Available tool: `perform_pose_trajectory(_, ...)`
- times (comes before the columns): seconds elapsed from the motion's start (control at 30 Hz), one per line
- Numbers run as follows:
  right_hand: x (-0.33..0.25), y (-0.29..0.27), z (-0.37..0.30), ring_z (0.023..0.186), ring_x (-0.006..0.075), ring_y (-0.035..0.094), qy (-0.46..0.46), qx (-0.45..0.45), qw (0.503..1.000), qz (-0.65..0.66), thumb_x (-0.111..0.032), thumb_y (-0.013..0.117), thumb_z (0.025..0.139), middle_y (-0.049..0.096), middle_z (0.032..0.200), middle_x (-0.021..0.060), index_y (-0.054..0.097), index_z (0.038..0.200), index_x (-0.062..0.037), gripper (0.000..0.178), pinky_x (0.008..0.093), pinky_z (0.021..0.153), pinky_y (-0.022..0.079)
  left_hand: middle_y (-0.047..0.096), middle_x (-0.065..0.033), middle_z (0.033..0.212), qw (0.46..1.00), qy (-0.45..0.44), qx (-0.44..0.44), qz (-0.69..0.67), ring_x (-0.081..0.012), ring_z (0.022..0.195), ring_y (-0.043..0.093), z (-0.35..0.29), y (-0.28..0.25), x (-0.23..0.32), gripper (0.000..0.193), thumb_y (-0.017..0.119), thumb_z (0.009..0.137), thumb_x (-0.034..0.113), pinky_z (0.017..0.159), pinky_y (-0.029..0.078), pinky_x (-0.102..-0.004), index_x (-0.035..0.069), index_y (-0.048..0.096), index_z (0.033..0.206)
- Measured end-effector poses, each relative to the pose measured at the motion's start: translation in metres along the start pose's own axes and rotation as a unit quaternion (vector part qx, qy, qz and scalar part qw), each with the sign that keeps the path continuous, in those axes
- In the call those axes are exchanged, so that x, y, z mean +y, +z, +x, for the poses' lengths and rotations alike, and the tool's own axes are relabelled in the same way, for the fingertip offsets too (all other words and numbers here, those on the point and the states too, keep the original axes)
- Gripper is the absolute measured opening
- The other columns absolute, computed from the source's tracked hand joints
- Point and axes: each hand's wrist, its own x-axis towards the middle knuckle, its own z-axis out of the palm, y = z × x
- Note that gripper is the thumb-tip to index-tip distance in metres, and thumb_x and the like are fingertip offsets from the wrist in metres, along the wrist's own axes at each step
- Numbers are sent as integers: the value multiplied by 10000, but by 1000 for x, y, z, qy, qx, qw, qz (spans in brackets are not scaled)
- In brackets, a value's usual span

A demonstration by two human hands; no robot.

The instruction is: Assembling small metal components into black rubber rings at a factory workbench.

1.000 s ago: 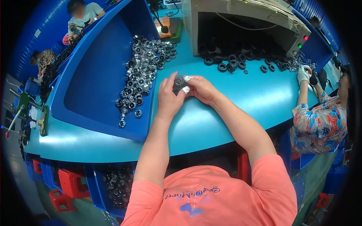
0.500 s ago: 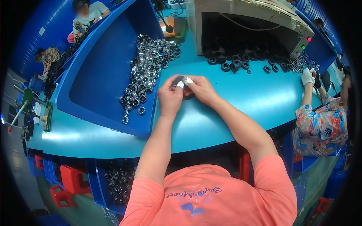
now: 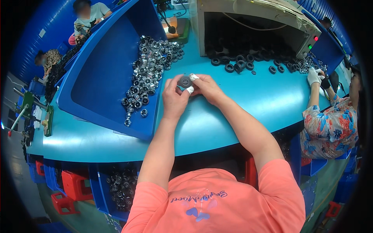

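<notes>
Between both hands, above the turquoise table, is a small dark round wheel [image 3: 185, 81] with a spoke-like pattern on its upward face. My left hand [image 3: 175, 97] closes round its left side, with white tape on the thumb. From the right, my right hand [image 3: 206, 88] grips the same wheel; white tape covers one of its digits too. The fingers underneath are hidden. Just left of my hands, shiny chrome wheel hubs [image 3: 149, 72] lie heaped in a big blue bin [image 3: 97, 73]. Loose black rubber tyres [image 3: 229, 68] are scattered beyond my right hand.
A pale metal box [image 3: 252, 11] with a dark opening stands at the back, tyres spilling from it. A co-worker's gloved hand [image 3: 314, 77] works at the right, beside more hubs. Below the table edge sit a blue crate of dark wheels [image 3: 122, 186] and red stools [image 3: 75, 185].
The wheel has been turned so its flat, patterned face shows upward. My fingers have shifted round its rim, and the right hand's taped digit now lies at its far right edge.
</notes>
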Motion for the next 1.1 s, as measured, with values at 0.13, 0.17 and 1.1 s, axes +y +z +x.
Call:
perform_pose_trajectory(0.13,-4,1,-2,841,130,657,-33,8,997,-62,-290,610,989,695,990,69,674,1163,-11,335,280,708,549,555,-20,910,999,16,4,29,-91,677,504,1,-1,-2,469,775,736,10,609,463,-237,34,670,1192)
perform_pose_trajectory(0.17,-8,3,-4,850,127,654,-29,8,997,-67,-257,616,975,692,998,68,667,1176,-2,329,274,718,548,550,-19,903,999,18,3,38,-92,674,499,0,-1,-3,465,778,733,11,607,461,-238,33,673,1186)
perform_pose_trajectory(1.1,2,3,0,801,111,639,8,-22,996,81,-177,653,965,692,1001,56,659,1195,6,294,233,702,529,682,-62,1065,900,-207,-62,-379,-99,771,605,7,-8,-16,321,556,1011,97,685,562,-269,-15,609,1307)
